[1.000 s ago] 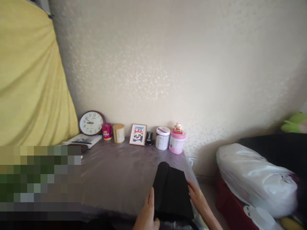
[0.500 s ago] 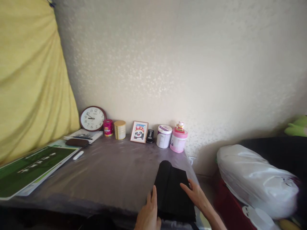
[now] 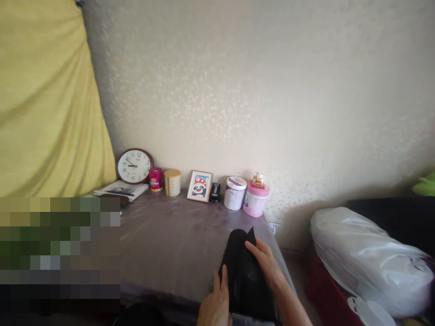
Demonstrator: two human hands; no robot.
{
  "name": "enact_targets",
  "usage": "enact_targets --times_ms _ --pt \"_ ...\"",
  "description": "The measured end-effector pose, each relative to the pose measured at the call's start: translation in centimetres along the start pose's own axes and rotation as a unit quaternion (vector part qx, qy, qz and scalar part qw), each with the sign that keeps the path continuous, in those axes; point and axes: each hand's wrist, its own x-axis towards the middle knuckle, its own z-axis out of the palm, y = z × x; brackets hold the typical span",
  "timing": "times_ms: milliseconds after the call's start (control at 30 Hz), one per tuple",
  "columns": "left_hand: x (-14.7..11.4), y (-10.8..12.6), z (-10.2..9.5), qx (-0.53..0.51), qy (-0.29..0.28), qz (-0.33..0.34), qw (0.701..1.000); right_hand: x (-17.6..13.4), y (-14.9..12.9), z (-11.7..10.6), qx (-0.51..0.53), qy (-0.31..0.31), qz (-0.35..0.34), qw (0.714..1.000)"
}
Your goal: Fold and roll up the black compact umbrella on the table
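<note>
A black flat thing with a rounded left side and a loose flap (image 3: 249,280) rests at the table's near right corner; its exact kind I cannot make out. My left hand (image 3: 217,296) grips its left edge, fingers along the side and thumb low down. On the other side my right hand (image 3: 267,262) is closed on the flap's upper edge between thumb and fingers, with the flap's pointed corner (image 3: 251,234) standing up. Part of the lower edge drops out of clear sight near the table's front.
Along the wall stand a clock (image 3: 135,166), a pink tin (image 3: 156,179), a yellow tin (image 3: 172,183), a panda picture (image 3: 200,186), a white tub (image 3: 234,194) and a pink tub (image 3: 256,201) bearing a cat figurine (image 3: 258,179). White bag (image 3: 367,258) lies right. Pixelated blocks cover the lower left.
My right hand has moved up and left from resting on the flap to holding its upper edge. The flap's corner has lifted and its surface now bends. My left hand stays at the left edge.
</note>
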Motion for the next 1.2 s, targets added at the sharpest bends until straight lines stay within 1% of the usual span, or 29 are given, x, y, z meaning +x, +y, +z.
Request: enact_targets --times_ms 100,200,300,367,433,500,600,667,800,867,933,967,1000,1067,1133,1200 --pt "0.2 -0.4 0.4 -0.01 0.001 0.007 1.0 0.7 0.9 1.0 0.056 -0.032 0.017 0.998" --pt "0.4 -1.0 0.6 -0.03 -0.005 0.004 1.0 1.4 2.2 1.8 0.059 -0.03 0.013 0.998" --pt "0.5 -1.3 0.8 -0.046 -0.004 0.017 0.999 2.3 3.4 2.4 0.012 -0.024 -0.001 1.0" --pt "0.6 -1.4 0.7 -0.045 -0.006 0.019 0.999 2.9 4.0 2.6 -0.053 -0.004 -0.003 0.999" --pt "0.5 -1.4 0.5 -0.038 -0.014 0.019 0.999 3.3 4.3 2.7 -0.11 0.01 0.013 0.994" --pt "0.3 -1.5 0.2 -0.032 -0.022 0.018 0.999 3.4 4.4 2.7 -0.132 -0.004 0.032 0.991" --pt "-0.4 -1.9 -0.6 -0.024 -0.031 0.011 0.999 3.2 4.2 2.8 -0.145 -0.057 0.033 0.987" --pt "-0.9 -2.1 -1.1 -0.026 -0.015 0.015 0.999 2.9 4.2 2.8 -0.173 -0.076 0.014 0.982" --pt "-1.2 -1.4 -2.3 -0.03 0.065 0.058 0.996 2.6 4.3 3.1 -0.247 -0.076 -0.055 0.965" --pt "-0.7 -0.7 -2.3 -0.017 0.072 0.094 0.993 2.4 4.3 3.3 -0.283 -0.076 -0.08 0.953" --pt "0.2 -0.4 -1.4 0.008 0.061 0.111 0.992 2.1 4.4 3.5 -0.313 -0.08 -0.103 0.941" --pt "0.7 -0.6 -0.6 0.025 0.055 0.112 0.992 1.9 4.5 3.5 -0.327 -0.084 -0.118 0.934" --pt "1.2 -0.9 0.4 0.043 0.061 0.121 0.99 1.7 4.5 3.4 -0.341 -0.088 -0.138 0.926" --pt "2.3 -1.9 2.8 0.079 0.112 0.146 0.98 1.3 4.7 3.2 -0.371 -0.097 -0.19 0.904" --pt "3.0 -3.0 5.1 0.118 0.195 0.162 0.96 1.0 4.8 2.9 -0.398 -0.114 -0.246 0.877" --pt "3.5 -3.7 6.6 0.154 0.253 0.173 0.939 1.2 5.0 2.5 -0.41 -0.135 -0.288 0.855"
